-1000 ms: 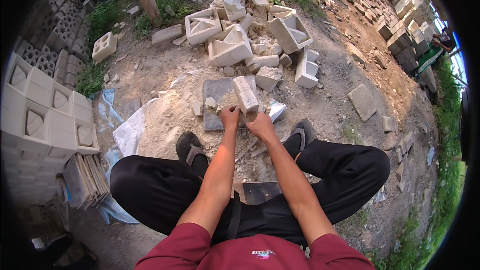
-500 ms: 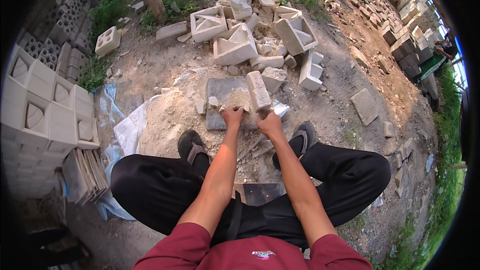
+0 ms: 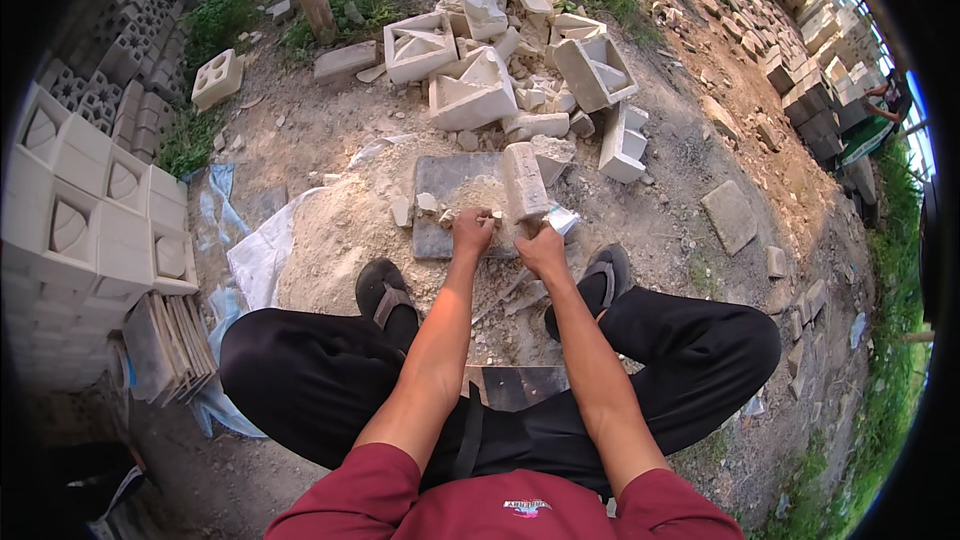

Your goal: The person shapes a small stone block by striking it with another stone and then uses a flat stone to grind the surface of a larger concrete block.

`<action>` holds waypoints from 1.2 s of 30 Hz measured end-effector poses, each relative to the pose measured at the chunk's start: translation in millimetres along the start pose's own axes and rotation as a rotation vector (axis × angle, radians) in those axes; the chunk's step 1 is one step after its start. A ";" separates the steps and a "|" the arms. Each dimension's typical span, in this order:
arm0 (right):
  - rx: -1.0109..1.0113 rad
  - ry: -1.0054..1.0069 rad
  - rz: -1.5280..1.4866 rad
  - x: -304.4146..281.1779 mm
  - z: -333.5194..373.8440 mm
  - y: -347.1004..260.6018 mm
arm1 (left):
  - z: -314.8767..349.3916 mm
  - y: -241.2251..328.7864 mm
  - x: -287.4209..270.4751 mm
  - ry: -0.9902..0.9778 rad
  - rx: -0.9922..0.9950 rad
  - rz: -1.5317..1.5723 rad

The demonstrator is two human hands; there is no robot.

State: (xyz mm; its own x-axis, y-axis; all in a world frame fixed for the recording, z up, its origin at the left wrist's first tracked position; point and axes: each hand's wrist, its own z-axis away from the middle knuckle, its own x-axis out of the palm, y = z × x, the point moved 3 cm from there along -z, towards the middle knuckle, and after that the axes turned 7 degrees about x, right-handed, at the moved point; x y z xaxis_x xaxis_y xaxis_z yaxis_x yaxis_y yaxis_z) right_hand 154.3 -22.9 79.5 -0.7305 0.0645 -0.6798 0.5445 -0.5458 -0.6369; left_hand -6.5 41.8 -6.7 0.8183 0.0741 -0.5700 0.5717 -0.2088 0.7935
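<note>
My left hand (image 3: 473,231) rests low over a dark grey slab (image 3: 434,175), its fingers bent round a small pale chunk of broken block (image 3: 497,217). Loose fragments (image 3: 427,203) and pale crushed grit lie on the slab beside it. In my right hand (image 3: 541,249) is the short handle of a dusty, block-headed mallet (image 3: 525,183). The mallet's long head points away from me, above the slab's right side. Most of its handle is hidden by my fingers.
Beyond the slab rises a heap of broken pale blocks (image 3: 472,90). Sandy grit (image 3: 325,235) and a white sack (image 3: 262,262) lie left of it. Stacked decorative blocks (image 3: 122,230) stand farther left, with thin boards (image 3: 172,350) below. My sandalled feet flank the slab.
The mallet head has swung slightly right and sits straighter. My left hand has shifted a little away and to the right, still among the fragments.
</note>
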 end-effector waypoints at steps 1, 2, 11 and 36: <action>-0.008 0.040 -0.020 -1.5 0.2 0.9 | 0.6 -1.7 0.5 -0.013 -0.033 0.024; -0.006 0.040 -0.012 -1.8 1.0 1.8 | 1.5 -3.5 -0.2 -0.024 -0.066 0.047; -0.003 0.044 -0.042 9.1 8.4 8.9 | 6.1 20.8 -1.9 -0.086 -0.054 -0.009; 0.038 0.008 -0.016 -4.0 16.8 -15.9 | 4.9 10.3 -6.3 -0.108 -0.049 -0.164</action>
State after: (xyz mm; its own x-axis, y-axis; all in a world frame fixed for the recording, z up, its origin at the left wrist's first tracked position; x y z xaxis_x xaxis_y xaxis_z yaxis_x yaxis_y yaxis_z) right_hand 141.6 -28.5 98.5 -0.7357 0.0802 -0.6726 0.5166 -0.5757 -0.6337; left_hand -6.0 34.3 4.1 0.7042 -0.0020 -0.7100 0.7013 -0.1549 0.6959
